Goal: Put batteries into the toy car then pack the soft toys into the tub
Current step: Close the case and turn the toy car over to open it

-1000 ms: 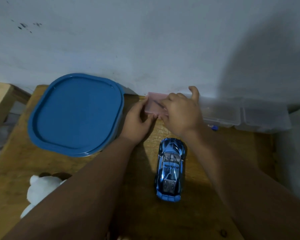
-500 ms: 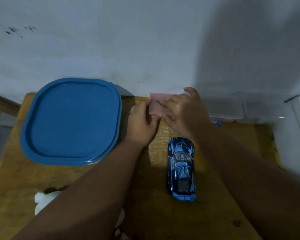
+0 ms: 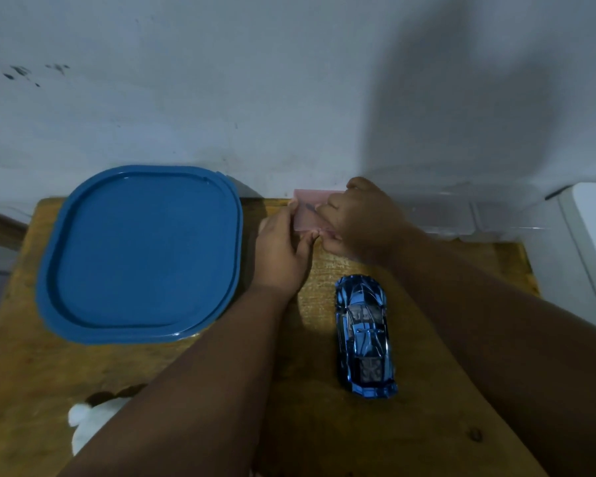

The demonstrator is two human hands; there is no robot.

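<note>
One toy car [image 3: 364,333] lay right of centre on the table [image 3: 324,438], lengthwise up the frame, nose toward the top. Above it, my left hand [image 3: 283,251] and right hand [image 3: 363,222] pinched one pink box [image 3: 307,197].

Both hands reached forward and closed on one small pink case [image 3: 305,216]
The left hand [image 3: 279,249] is seen back-up, fingers curled at the case's left edge, its thumb pressed against the near edge; the right hand [image 3: 362,218] is laid over the case's right part, knuckles raised, fingers bent down onto the top, thumb tucked to the near edge. The two thumb tips are nearly touching. The left forearm [image 3: 200,390] and right forearm [image 3: 496,321] are bare and converge from the lower frame
</note>
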